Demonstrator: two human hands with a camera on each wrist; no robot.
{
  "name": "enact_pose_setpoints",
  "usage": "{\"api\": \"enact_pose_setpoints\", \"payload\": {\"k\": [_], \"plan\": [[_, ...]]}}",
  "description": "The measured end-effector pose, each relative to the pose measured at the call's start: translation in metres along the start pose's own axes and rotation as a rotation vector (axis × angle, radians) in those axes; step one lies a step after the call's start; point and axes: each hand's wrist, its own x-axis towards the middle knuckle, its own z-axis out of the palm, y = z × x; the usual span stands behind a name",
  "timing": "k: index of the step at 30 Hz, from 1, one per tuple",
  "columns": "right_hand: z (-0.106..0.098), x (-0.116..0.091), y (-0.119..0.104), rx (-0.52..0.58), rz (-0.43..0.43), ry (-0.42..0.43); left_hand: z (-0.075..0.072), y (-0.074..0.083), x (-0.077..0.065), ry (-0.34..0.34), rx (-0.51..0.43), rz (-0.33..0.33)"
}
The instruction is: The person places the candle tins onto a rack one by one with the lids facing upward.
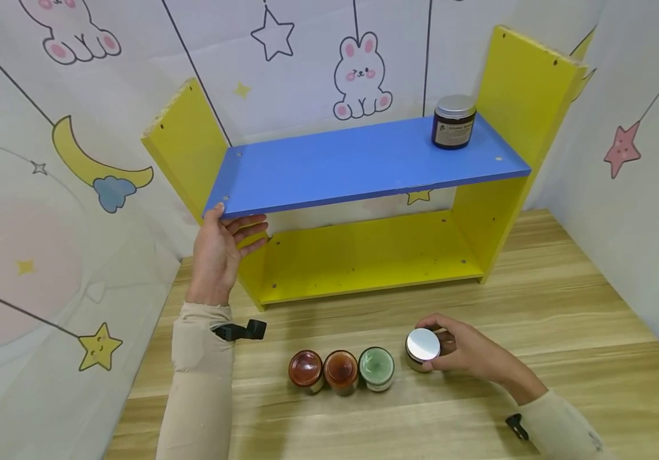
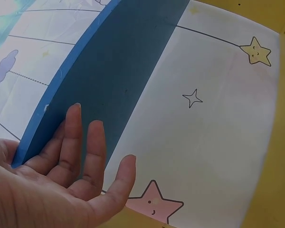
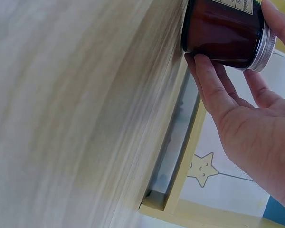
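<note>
My left hand [image 1: 214,259] grips the left front corner of the blue shelf board [image 1: 329,166], thumb on top and index finger beneath; the other fingers spread below it in the left wrist view. My right hand [image 1: 470,350] holds a dark amber jar [image 3: 223,33] with a silver lid [image 1: 423,344], thumb on one side and fingers on the other. The jar is upright at the tabletop; whether its base touches the wood I cannot tell. Left of it stand a green candle jar [image 1: 377,366], an orange-brown one [image 1: 341,370] and a dark red one [image 1: 306,369] in a row.
Another dark jar [image 1: 453,122] with a silver lid stands at the right end of the blue board. Yellow side panels [image 1: 527,89] rise above the board, and a yellow bottom board [image 1: 358,259] lies below. The unit stands on a wooden table [image 1: 571,319] before a patterned cloth [image 1: 306,76].
</note>
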Motion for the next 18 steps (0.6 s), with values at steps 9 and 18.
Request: {"api": "enact_pose_setpoints", "payload": {"k": [9,18], "plan": [[0.0007,-0.0010,0.0007,-0.017,-0.007,0.003,-0.0003,-0.0002,0.0000,0.003,-0.015,-0.010],[0.0007,-0.0007,0.0000,-0.008,-0.004,0.002,0.0010,0.0003,-0.0001,0.019,-0.014,0.002]]}}
